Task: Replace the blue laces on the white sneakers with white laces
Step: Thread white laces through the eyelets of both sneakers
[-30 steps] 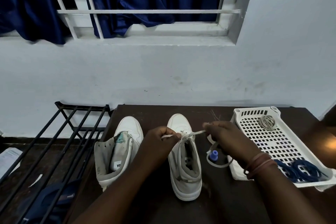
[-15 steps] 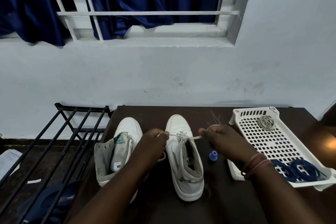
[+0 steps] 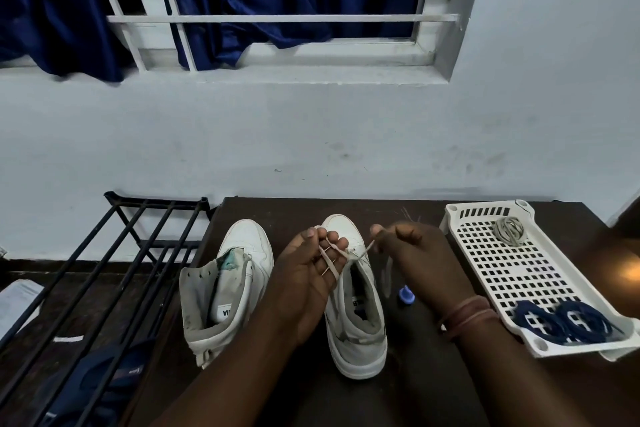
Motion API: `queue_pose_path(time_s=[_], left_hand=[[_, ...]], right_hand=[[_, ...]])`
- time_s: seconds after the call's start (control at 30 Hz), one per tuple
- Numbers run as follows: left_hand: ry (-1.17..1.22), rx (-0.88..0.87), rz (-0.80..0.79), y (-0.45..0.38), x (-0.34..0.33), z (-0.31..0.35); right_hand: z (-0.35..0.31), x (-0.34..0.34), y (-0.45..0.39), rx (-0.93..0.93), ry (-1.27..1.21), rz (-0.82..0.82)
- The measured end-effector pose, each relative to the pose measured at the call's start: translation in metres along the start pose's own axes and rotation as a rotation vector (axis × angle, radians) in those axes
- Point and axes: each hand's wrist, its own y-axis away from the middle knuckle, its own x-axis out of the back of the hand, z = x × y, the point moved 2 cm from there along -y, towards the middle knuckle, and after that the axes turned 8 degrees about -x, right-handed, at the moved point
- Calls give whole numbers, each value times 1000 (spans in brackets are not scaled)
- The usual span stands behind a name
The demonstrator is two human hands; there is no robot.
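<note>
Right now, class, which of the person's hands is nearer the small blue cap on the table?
Right. The right hand is just above and beside the blue cap; the left hand is beyond the right sneaker.

Table (image 3: 304, 210) layout: 2 sneakers mid-table, left sneaker (image 3: 227, 291) and right sneaker (image 3: 356, 315), with my left hand (image 3: 308, 274) filling the gap between them. Right of that shoe, a small blue cap (image 3: 406, 296) sits in the lane my right hand (image 3: 412, 253) hangs over. White tray (image 3: 533, 274) blocks the right side, its near corner overhanging the table edge. Black rack (image 3: 114, 253) bars the left. Bare strip behind the toes, up to the wall (image 3: 311, 135); open table in front of the heels apart from my forearms.
</note>
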Motion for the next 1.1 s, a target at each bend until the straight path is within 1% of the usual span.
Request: queue_pose_path(time_s=[0.03, 0.1, 0.2, 0.23, 0.27, 0.3, 0.33, 0.4, 0.43, 0.47, 0.53, 0.67, 0.8, 0.9, 1.1], left_hand=[[3, -7, 10, -1, 0, 1], [-4, -15, 28, -3, 0, 2], [-113, -49, 8, -4, -2, 3], [-148, -65, -17, -4, -3, 3], [-169, -77, -39, -4, -4, 3], [-174, -82, -52, -4, -4, 3], [-163, -79, -55, -4, -4, 3], [-94, -61, -39, -4, -3, 2], [-50, -54, -26, -4, -2, 1], [-7, -50, -11, -4, -2, 0], [52, -58, 13, -4, -1, 0], [100, -81, 59, -3, -1, 2], [155, -65, 140, -9, 4, -7], [150, -84, 203, -18, 10, -8], [130, -94, 231, -26, 14, -4]], right_hand=[[1, 2, -1, 33, 29, 22], [-2, 0, 1, 50, 53, -3], [-7, -3, 5, 115, 365, 18], [-7, -5, 5, 149, 362, -7], [-7, -7, 5, 152, 282, -54], [-7, -11, 6, 104, 105, -118], [-7, -16, 8, 9, -151, -182], [-2, -31, 9, -225, -660, -261], [2, -37, 10, -299, -827, -271], [6, -41, 9, -352, -948, -270], [12, -44, 7, -395, -1103, -235], [21, -49, 4, -400, -1230, -164], [30, -55, 2, -429, -1235, -97], [33, -52, -1, -448, -1220, -52], [35, -53, -2, -464, -1215, 8]])
